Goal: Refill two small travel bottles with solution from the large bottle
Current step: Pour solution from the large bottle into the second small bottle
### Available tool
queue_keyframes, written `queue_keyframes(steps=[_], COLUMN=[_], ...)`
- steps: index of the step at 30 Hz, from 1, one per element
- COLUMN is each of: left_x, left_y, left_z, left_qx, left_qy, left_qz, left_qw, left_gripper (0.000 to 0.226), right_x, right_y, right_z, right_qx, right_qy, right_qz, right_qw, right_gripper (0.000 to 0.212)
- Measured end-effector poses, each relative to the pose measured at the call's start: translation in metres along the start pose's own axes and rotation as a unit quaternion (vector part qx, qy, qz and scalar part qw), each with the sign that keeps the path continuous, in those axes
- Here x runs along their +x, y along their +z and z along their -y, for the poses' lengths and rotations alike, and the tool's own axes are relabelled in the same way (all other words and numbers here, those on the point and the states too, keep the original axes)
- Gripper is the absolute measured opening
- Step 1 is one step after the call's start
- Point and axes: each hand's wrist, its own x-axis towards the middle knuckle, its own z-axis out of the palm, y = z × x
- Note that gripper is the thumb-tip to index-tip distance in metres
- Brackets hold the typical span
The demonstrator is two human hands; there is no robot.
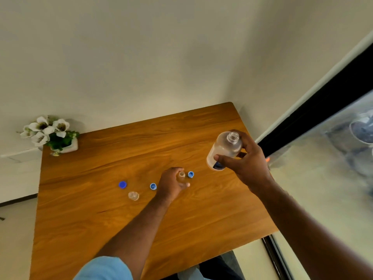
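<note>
My right hand [247,158] holds the large frosted bottle [225,149] upright above the wooden table [121,154], its cap off and neck open. My left hand [171,183] wraps around one small clear travel bottle [182,175] standing on the table, its mouth open. The other small clear travel bottle [133,196] stands uncapped to the left, apart from both hands. Three blue caps lie loose: a dark blue cap [122,184] at the left, a light blue cap [153,186] beside my left wrist, and a second light blue cap [191,174] just right of the held small bottle.
A white pot of white flowers [51,134] stands at the table's far left corner against the wall. A glass door or window with a dark frame [314,110] runs along the right of the table. The table's near edge ends by my lap.
</note>
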Motion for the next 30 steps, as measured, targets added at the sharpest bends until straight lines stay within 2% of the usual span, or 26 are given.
queue_keyframes(steps=[3, 7, 10, 12, 15, 20, 24, 30], left_x=[0.006, 0.007, 0.003, 0.000, -0.009, -0.026, -0.053, -0.112], left_y=[0.006, 0.007, -0.001, -0.012, -0.044, -0.119, -0.191, -0.275], left_z=[0.003, 0.003, -0.003, -0.012, -0.035, -0.078, -0.125, -0.185], left_qx=[0.018, 0.009, -0.034, -0.099, -0.185, -0.262, -0.353, -0.367], left_qy=[-0.002, -0.002, 0.011, 0.010, 0.023, 0.085, 0.138, 0.239], left_qz=[-0.026, -0.046, -0.065, -0.080, -0.111, -0.173, -0.214, -0.273], left_qw=[1.000, 0.999, 0.997, 0.992, 0.976, 0.946, 0.900, 0.856], left_gripper=[0.050, 0.042, 0.038, 0.036, 0.038, 0.038, 0.034, 0.033], right_x=[0.002, 0.006, 0.008, 0.012, 0.016, 0.025, 0.032, 0.038], right_y=[-0.007, -0.011, -0.010, -0.008, -0.003, 0.014, 0.027, 0.035], right_z=[-0.012, -0.016, -0.009, -0.002, 0.017, 0.061, 0.115, 0.210], right_qx=[0.004, -0.003, -0.004, -0.003, 0.018, 0.061, 0.088, 0.061], right_qy=[0.008, 0.004, -0.013, -0.029, -0.050, -0.096, -0.156, -0.276], right_qz=[0.014, 0.040, 0.056, 0.064, 0.071, 0.101, 0.131, 0.120], right_qw=[1.000, 0.999, 0.998, 0.998, 0.996, 0.988, 0.975, 0.952], right_gripper=[0.072, 0.073, 0.072, 0.071, 0.072, 0.074, 0.070, 0.069])
